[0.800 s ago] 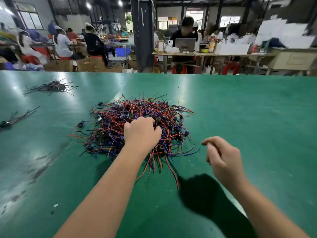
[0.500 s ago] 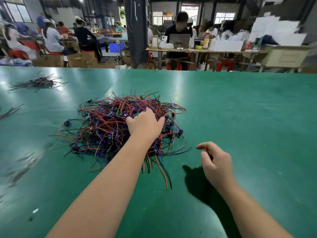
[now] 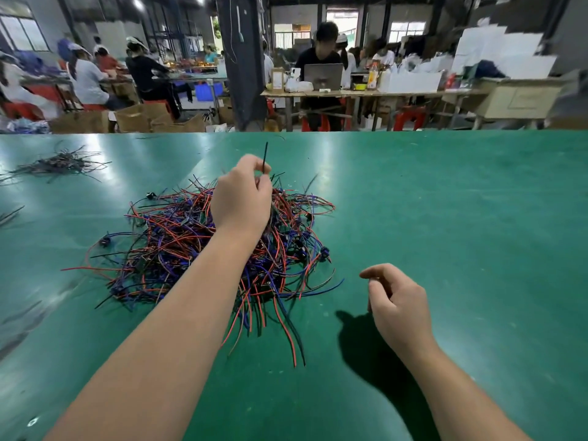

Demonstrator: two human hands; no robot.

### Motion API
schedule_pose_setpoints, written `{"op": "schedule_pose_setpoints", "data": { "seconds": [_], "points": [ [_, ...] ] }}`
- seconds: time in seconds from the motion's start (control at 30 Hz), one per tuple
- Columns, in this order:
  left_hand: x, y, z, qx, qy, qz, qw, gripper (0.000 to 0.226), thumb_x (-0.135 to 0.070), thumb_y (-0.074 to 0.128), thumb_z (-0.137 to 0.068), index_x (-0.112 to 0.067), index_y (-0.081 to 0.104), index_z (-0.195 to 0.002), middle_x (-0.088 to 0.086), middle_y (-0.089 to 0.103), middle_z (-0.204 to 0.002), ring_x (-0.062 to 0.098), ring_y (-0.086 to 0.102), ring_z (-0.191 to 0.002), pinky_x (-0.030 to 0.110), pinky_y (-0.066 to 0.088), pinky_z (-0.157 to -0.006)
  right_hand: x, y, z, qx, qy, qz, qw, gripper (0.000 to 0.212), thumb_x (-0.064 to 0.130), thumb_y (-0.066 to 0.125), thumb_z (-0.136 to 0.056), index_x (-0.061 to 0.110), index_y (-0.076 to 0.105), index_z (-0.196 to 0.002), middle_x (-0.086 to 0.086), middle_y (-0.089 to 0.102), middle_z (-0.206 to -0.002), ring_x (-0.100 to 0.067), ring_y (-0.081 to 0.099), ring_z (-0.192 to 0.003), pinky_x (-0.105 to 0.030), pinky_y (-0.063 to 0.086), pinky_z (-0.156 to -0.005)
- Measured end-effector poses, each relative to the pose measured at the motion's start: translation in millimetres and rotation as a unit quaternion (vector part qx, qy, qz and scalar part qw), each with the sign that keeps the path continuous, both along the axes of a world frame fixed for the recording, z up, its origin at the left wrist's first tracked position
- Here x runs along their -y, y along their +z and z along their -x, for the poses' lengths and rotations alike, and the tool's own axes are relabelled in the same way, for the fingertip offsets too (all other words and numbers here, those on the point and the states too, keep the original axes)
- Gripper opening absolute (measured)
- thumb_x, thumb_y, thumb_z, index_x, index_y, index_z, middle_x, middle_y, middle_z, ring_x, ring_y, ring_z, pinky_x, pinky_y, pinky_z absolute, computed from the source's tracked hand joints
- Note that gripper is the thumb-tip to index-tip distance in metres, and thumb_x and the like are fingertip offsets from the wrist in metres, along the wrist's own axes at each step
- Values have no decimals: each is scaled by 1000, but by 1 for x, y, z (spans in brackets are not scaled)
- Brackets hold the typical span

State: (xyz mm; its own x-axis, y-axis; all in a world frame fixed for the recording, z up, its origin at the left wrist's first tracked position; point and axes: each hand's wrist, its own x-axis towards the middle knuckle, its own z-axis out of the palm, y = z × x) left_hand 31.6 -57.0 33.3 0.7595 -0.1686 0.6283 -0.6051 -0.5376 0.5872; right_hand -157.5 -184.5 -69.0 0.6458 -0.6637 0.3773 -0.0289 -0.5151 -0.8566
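A tangled heap of red, blue and black wires [image 3: 178, 240] with small black connectors lies on the green table [image 3: 445, 218]. My left hand [image 3: 241, 198] is raised over the far side of the heap and pinches a thin black wire [image 3: 264, 154] that sticks up above my fingers. To the right of the heap my right hand [image 3: 394, 303] hovers just over the table, its fingers loosely curled and holding nothing.
A smaller bundle of dark wires [image 3: 57, 165] lies at the far left of the table, and a few more dark strands [image 3: 9, 213] reach in at the left edge. Beyond the table's far edge people sit at other workbenches.
My left hand has lifted off the heap and moved toward its far side, now pinching a black wire. My right hand has stayed beside the heap.
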Motion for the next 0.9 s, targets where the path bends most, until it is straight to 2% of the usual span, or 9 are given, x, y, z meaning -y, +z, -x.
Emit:
{"op": "schedule_pose_setpoints", "data": {
  "seconds": [0.13, 0.3, 0.43, 0.57, 0.63, 0.73, 0.8, 0.83, 0.9],
  "points": [
    [-2, 26, 8, 40, -72, 142, 987, 5, -16, 57, -91, -18, 59, -95, -1, 70, -80, 15, 71, -77, 37, 57, -72, -1, -1, -1, 6, -7, -12, 1000, 36, -4, 53, -83, 30, 61, -73, 9, 52, -46, -15, 45, -44, -24, 36, -46],
    [-2, 69, 35, 120, -151, 217, 957, 5, -23, 60, -86, -24, 55, -85, 0, 71, -80, 13, 71, -74, 39, 58, -68, -1, 0, -1, 6, -6, -30, 1000, 35, -4, 50, -84, 28, 61, -74, -9, 51, -49, -18, 43, -44, -28, 34, -46],
    [0, 71, 68, 7, -273, 259, 926, 15, -12, 61, -89, -24, 53, -85, 4, 72, -82, 14, 72, -73, 34, 58, -64, 1, 10, 3, 55, -11, -129, 990, 33, -7, 44, -86, 21, 63, -83, 0, 54, -51, -14, 46, -41, -24, 39, -45],
    [-2, 48, 88, -137, -324, 337, 873, 10, -10, 58, -93, -17, 54, -89, 5, 75, -81, 18, 73, -76, 28, 57, -63, 7, 29, 12, 154, 43, -348, 924, 31, -7, 40, -89, 8, 66, -94, -5, 59, -58, -14, 45, -41, -20, 41, -43],
    [-1, 36, 93, -192, -330, 370, 847, 7, -8, 57, -94, -14, 54, -91, 6, 75, -82, 19, 73, -77, 28, 58, -63, 9, 35, 18, 160, 75, -387, 905, 34, -9, 37, -86, 3, 69, -87, -8, 60, -58, -14, 45, -41, -19, 41, -42],
    [2, 17, 101, -236, -332, 403, 820, 8, -6, 55, -94, -13, 52, -91, 5, 75, -81, 19, 73, -77, 26, 58, -64, 8, 41, 27, 121, 116, -379, 910, 42, -12, 34, -78, 0, 72, -66, -14, 57, -53, -20, 41, -42, -21, 35, -39],
    [4, 2, 105, -243, -332, 407, 816, 9, -5, 55, -94, -12, 52, -91, 5, 75, -82, 20, 73, -79, 26, 57, -65, 6, 45, 31, 57, 188, -393, 898, 34, -1, 40, -74, -1, 73, -67, -16, 56, -54, -21, 38, -43, -20, 32, -38],
    [5, -6, 107, -247, -336, 406, 813, 9, -4, 54, -94, -12, 52, -91, 5, 75, -83, 21, 73, -81, 26, 57, -65, 5, 46, 32, 31, 232, -422, 876, 31, 10, 45, -72, -2, 74, -73, -16, 58, -57, -20, 39, -42, -19, 32, -39],
    [5, -20, 111, -270, -348, 406, 800, 9, -4, 54, -94, -12, 52, -90, 7, 75, -85, 22, 73, -82, 26, 56, -65, 4, 47, 31, 22, 267, -487, 831, 44, 31, 49, -73, -1, 75, -87, -17, 63, -68, -16, 39, -38, -20, 32, -39]
  ]
}}
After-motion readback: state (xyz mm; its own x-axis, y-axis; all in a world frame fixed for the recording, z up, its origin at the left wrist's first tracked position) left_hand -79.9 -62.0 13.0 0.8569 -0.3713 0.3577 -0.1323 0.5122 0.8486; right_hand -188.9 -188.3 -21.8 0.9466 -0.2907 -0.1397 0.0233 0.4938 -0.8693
